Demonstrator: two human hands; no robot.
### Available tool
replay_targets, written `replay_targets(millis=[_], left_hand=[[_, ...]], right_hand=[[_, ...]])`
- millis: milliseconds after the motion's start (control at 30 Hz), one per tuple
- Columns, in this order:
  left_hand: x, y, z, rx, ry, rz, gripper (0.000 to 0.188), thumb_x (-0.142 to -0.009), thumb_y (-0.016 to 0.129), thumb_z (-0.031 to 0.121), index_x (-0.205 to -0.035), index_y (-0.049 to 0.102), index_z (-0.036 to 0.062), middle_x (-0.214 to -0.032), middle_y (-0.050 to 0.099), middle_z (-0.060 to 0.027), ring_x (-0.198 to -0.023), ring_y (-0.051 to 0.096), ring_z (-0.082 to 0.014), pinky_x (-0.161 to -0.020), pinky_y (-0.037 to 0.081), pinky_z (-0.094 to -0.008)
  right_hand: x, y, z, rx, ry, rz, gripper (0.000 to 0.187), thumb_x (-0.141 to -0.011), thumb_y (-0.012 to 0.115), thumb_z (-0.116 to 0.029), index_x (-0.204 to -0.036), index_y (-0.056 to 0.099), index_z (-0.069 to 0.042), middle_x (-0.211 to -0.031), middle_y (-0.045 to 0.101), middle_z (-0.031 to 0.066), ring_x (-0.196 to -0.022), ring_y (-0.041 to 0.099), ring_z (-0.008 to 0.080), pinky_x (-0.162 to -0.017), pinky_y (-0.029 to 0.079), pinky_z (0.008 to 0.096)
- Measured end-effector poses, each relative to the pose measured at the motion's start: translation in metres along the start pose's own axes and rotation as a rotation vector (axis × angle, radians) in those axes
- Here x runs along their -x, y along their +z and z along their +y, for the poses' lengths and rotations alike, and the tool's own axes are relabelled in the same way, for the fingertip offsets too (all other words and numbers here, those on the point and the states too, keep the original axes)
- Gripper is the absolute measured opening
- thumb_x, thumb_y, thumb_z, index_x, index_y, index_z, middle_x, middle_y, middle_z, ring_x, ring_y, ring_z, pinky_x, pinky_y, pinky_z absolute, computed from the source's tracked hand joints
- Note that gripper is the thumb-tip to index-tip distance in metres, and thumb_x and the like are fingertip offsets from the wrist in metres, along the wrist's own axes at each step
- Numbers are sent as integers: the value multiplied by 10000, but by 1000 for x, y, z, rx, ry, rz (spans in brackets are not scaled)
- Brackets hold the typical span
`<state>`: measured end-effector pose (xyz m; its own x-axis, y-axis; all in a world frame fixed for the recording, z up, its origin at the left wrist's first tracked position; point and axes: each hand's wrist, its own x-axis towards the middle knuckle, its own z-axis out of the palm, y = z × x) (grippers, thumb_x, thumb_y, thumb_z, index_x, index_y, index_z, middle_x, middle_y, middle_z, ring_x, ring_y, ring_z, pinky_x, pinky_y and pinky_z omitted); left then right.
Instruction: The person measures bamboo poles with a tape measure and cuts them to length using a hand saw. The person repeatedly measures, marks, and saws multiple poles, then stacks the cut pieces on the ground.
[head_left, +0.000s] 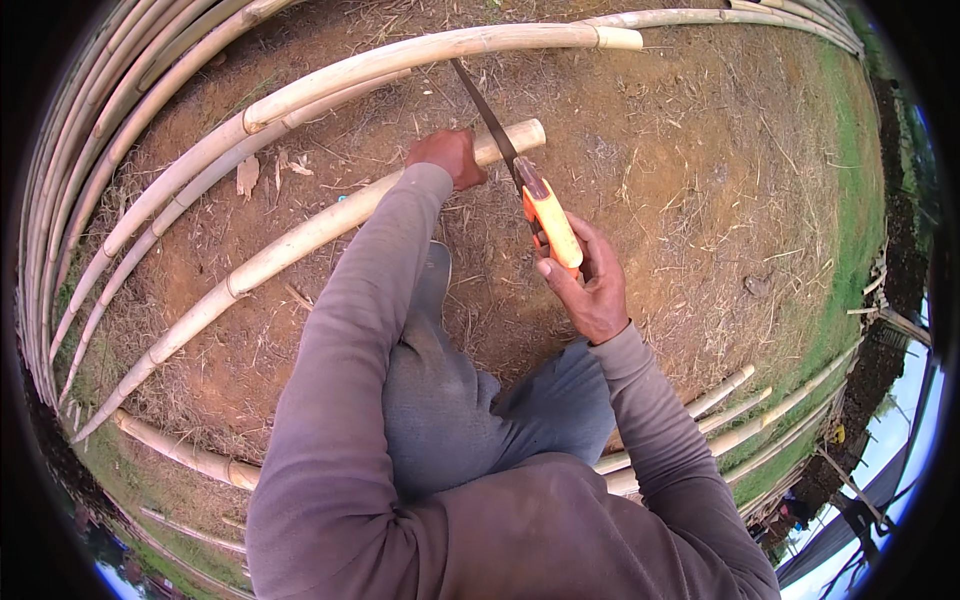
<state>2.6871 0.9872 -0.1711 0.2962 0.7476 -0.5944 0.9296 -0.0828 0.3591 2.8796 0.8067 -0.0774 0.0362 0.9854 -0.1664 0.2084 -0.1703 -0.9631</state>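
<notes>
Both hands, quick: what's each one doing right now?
Left hand: closed on the bamboo pole, near its end.
Right hand: closed, holding the orange-handled saw.

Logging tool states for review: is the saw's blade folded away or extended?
Extended: the dark blade runs out well beyond the orange handle in the right hand.
</notes>
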Motion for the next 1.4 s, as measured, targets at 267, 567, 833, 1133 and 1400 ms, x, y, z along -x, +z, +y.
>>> replay_targets(millis=[267, 567, 833, 1133, 1400], left_hand=[[-1, 6, 1, -7, -43, 37, 415, -847, 675, 202, -1250, 703, 104, -1239, 727, -172, -1150, 706, -346, -1006, 554, -454], [8, 5, 11, -31, -12, 55, 381, -872, 661, 209, -1231, 705, 87, -1223, 731, -182, -1135, 713, -354, -991, 563, -474], [-2, 5, 0, -26, -32, 74, 370, -882, 660, 214, -1231, 705, 99, -1198, 741, -176, -1126, 716, -352, -985, 566, -466], [5, 10, 2, -32, -6, 104, 413, -833, 723, 283, -1211, 708, 117, -1155, 746, -190, -1076, 721, -377, -962, 571, -487], [0, 14, 0, -2, -23, 45, 430, -819, 732, 280, -1217, 711, 119, -1155, 745, -195, -1084, 720, -373, -969, 565, -488]], right_hand=[[-12, 15, -47, 332, 119, 121, 321, -1007, 689, -168, -1240, 621, 43, -1024, 696, 120, -862, 677, 181, -778, 544, 318], [40, 2, -28, 191, 51, 274, 236, -982, 731, -128, -1125, 656, 44, -883, 735, 122, -705, 661, 151, -649, 525, 303], [109, -30, -51, 67, 108, 165, 256, -1023, 624, -73, -1225, 571, 73, -1090, 728, 174, -952, 718, 201, -785, 569, 306], [-54, 39, -6, 291, -65, 262, 241, -969, 742, -203, -1062, 666, 7, -813, 694, 171, -675, 662, 255, -642, 526, 362], [137, -33, -47, 144, 131, 236, 193, -1000, 647, -32, -1165, 614, 62, -1124, 735, 179, -978, 736, 195, -808, 576, 301]])
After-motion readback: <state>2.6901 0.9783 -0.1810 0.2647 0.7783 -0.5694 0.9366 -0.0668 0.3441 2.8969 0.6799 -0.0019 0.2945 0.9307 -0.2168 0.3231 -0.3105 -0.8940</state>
